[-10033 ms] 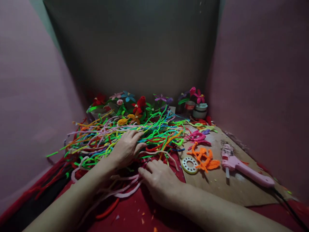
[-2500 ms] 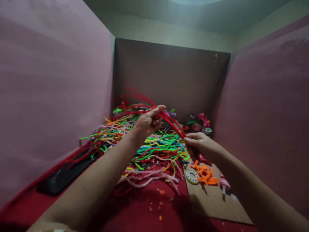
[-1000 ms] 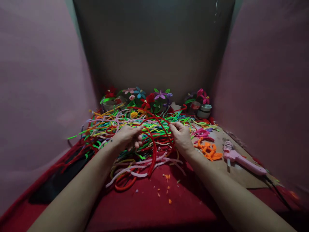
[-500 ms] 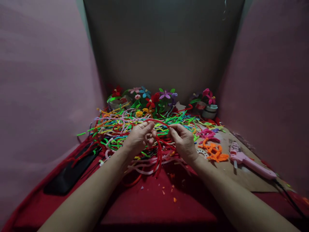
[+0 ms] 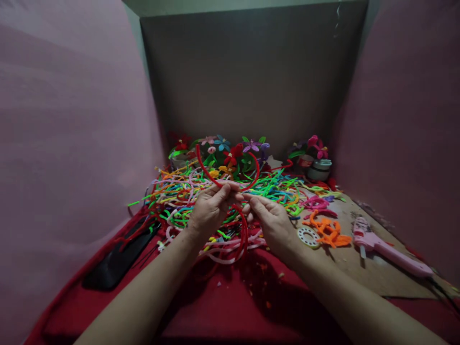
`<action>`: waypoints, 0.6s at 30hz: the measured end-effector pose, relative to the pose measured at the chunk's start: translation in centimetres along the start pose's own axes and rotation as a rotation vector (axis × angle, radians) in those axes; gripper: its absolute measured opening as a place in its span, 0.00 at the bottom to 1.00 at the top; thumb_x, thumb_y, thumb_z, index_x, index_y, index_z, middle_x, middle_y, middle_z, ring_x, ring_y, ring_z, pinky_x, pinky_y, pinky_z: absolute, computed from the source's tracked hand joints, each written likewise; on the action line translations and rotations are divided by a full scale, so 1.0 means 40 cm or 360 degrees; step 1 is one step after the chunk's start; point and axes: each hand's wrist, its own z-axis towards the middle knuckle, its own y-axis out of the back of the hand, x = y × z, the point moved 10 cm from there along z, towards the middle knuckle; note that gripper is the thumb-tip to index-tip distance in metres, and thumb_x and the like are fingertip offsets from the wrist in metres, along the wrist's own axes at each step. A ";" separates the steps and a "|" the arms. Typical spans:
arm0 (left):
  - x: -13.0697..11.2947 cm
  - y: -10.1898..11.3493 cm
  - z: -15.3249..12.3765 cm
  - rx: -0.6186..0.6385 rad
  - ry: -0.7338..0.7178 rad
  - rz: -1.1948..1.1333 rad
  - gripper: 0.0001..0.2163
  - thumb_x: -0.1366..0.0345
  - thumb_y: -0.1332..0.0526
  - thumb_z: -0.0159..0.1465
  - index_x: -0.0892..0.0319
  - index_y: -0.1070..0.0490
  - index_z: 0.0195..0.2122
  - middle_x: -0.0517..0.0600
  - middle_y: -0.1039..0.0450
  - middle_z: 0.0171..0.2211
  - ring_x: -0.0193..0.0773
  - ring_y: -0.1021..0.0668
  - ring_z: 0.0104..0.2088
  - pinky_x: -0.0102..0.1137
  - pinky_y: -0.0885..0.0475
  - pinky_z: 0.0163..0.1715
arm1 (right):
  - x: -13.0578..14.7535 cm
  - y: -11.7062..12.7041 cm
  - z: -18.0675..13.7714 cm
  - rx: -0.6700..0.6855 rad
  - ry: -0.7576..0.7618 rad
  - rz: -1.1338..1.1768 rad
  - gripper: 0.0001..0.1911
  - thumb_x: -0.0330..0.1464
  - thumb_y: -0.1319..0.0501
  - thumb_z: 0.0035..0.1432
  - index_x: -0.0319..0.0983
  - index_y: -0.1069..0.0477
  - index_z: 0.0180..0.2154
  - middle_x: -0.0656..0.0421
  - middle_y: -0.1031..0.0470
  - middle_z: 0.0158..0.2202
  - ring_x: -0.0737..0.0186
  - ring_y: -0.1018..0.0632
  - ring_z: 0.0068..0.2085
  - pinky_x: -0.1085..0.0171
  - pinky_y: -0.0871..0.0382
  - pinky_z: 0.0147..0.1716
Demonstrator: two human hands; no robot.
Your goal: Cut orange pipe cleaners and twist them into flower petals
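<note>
My left hand [image 5: 212, 210] and my right hand [image 5: 270, 221] meet above a heap of coloured pipe cleaners [image 5: 187, 191] on a red cloth [image 5: 230, 306]. Both pinch red pipe cleaners [image 5: 244, 230] between thumb and fingers. Two red ends curve up behind the hands and one loop hangs down between them. The fingers of both hands are closed on the red strands.
Finished pipe-cleaner flowers [image 5: 230, 148] line the back wall. At right, a brown board [image 5: 362, 268] carries an orange pipe-cleaner piece [image 5: 328, 232], a white ring [image 5: 308, 236], a pink glue gun [image 5: 388, 247] and a small jar [image 5: 319, 168]. A black flat object [image 5: 117, 261] lies at left. Pink walls close both sides.
Ten seconds ago both hands lay flat on the heap. They pulled red pipe cleaners up, lowered them, and now hold them bent close together, with the ends curling upward.
</note>
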 end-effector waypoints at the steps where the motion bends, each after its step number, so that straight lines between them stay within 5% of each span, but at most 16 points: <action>1: 0.015 -0.012 -0.004 0.0060 0.0056 0.0004 0.07 0.65 0.36 0.54 0.66 0.26 0.28 0.50 0.26 0.22 0.33 0.24 0.25 0.28 0.27 0.29 | -0.025 0.000 0.005 -0.0017 -0.0122 0.0225 0.13 0.39 0.42 0.55 0.37 0.27 0.37 0.60 0.28 0.27 0.71 0.32 0.23 0.68 0.38 0.24; 6: 0.074 -0.047 -0.022 0.0249 0.0280 0.0074 0.08 0.65 0.37 0.55 0.66 0.26 0.30 0.51 0.26 0.21 0.34 0.24 0.21 0.29 0.28 0.26 | -0.077 0.034 0.025 -0.0209 -0.0311 0.0713 0.11 0.37 0.34 0.45 0.34 0.26 0.29 0.61 0.29 0.22 0.72 0.32 0.21 0.70 0.38 0.22; 18: 0.099 0.008 -0.021 0.0050 0.0275 0.0523 0.08 0.66 0.39 0.56 0.64 0.28 0.36 0.46 0.29 0.18 0.29 0.29 0.16 0.24 0.32 0.19 | -0.103 0.044 0.028 -0.0206 -0.0360 0.0809 0.12 0.32 0.31 0.41 0.33 0.24 0.31 0.60 0.26 0.20 0.73 0.30 0.20 0.72 0.37 0.20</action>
